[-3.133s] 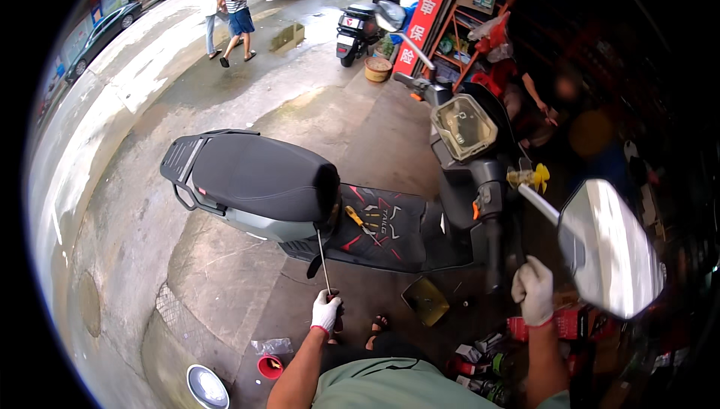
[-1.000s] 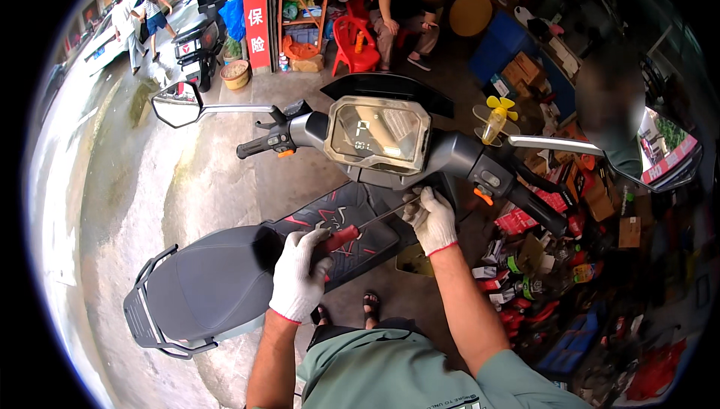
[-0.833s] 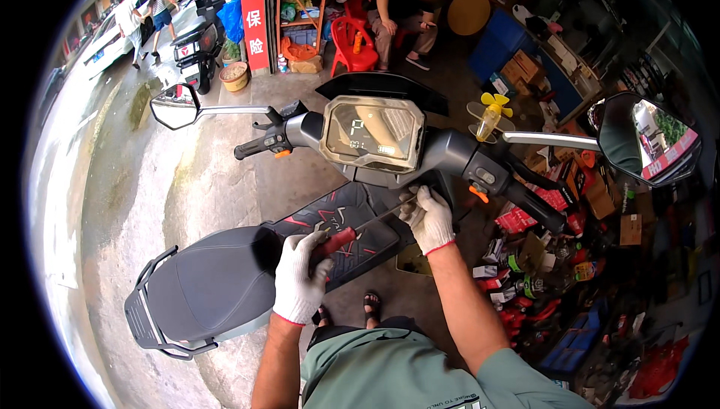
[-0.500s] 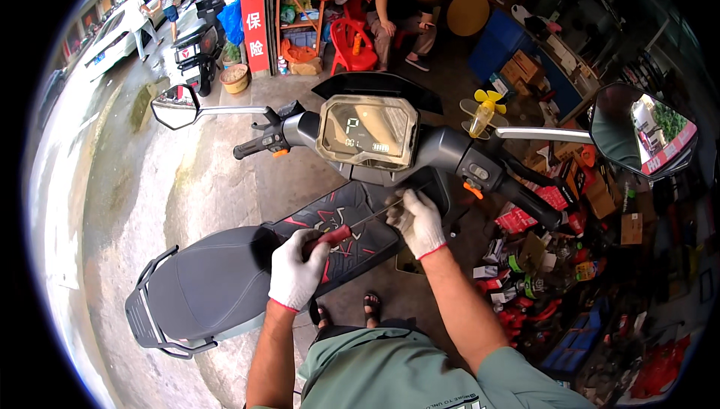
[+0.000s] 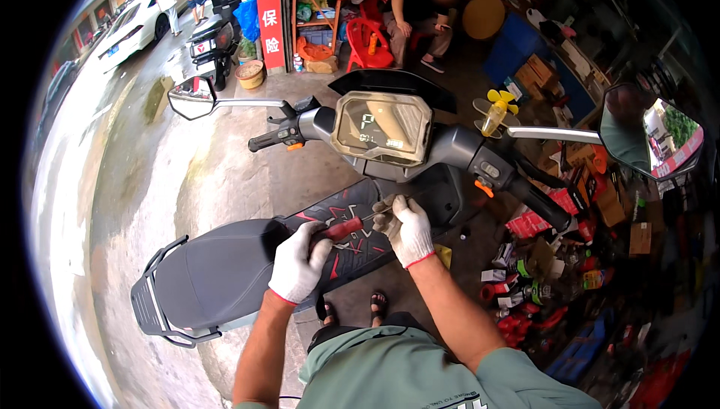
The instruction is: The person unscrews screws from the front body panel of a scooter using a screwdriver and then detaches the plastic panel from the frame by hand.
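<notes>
In white gloves, both my hands are over the footboard of an electric scooter. My left hand (image 5: pixel 298 260) is closed round the red handle of a screwdriver (image 5: pixel 348 227), whose thin metal shaft points right and slightly up. At the shaft's far end, the fingers of my right hand (image 5: pixel 409 233) pinch round it; whether a small screw sits at the tip is too small to tell. Beneath lies the dark footboard mat (image 5: pixel 352 262) with red marks. Beyond are the scooter's lit dash display (image 5: pixel 382 128) and its right handlebar grip (image 5: pixel 541 205).
To the left is the grey scooter seat (image 5: pixel 217 278). Mirrors (image 5: pixel 193 98) stick out on both sides, and a yellow toy propeller (image 5: pixel 501 105) stands by the right one. Boxes and bottles (image 5: pixel 540 270) clutter the right floor. A seated person (image 5: pixel 420 22) is near a red chair (image 5: pixel 367 45).
My right hand has slid down the shaft, closer to the screwdriver's handle and my left hand. The whole view has shifted a little, and the people by the white car have moved.
</notes>
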Motion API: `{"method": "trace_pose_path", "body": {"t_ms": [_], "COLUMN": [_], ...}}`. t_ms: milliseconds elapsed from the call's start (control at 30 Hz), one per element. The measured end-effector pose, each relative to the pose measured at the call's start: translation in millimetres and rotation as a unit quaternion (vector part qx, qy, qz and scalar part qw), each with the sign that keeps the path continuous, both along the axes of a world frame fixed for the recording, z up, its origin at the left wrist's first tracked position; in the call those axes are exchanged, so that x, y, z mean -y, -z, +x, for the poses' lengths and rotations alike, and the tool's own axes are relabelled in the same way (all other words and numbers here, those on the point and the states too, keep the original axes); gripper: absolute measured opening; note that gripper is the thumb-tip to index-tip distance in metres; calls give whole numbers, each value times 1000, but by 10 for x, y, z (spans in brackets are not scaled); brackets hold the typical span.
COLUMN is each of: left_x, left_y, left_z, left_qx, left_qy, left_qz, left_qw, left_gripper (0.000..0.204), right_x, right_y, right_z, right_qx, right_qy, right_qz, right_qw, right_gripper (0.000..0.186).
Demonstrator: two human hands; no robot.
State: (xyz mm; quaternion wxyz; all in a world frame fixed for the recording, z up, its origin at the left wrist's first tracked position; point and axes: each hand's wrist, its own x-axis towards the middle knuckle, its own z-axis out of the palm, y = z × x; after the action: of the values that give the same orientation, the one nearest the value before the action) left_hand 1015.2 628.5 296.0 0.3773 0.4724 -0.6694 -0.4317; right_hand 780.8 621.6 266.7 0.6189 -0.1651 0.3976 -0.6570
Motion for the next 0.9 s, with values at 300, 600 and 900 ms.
{"method": "trace_pose_path", "body": {"t_ms": [300, 600, 900], "left_x": [-44, 110, 69], "left_y": [-1, -54, 57], "left_z": [-11, 114, 84], "left_qx": [-26, -106, -101], "left_qy": [-2, 79, 71], "left_qz": [75, 340, 178], "left_qw": [997, 931, 976], "left_gripper": [37, 36, 34], "right_x": [16, -24, 19], "right_y": [42, 21, 9], "right_z": [6, 44, 88], "right_qx": [-4, -14, -26], "right_qy": [25, 37, 61], "right_qz": [17, 16, 26], "right_qw": [1000, 999, 997], "right_gripper": [19, 19, 20]}}
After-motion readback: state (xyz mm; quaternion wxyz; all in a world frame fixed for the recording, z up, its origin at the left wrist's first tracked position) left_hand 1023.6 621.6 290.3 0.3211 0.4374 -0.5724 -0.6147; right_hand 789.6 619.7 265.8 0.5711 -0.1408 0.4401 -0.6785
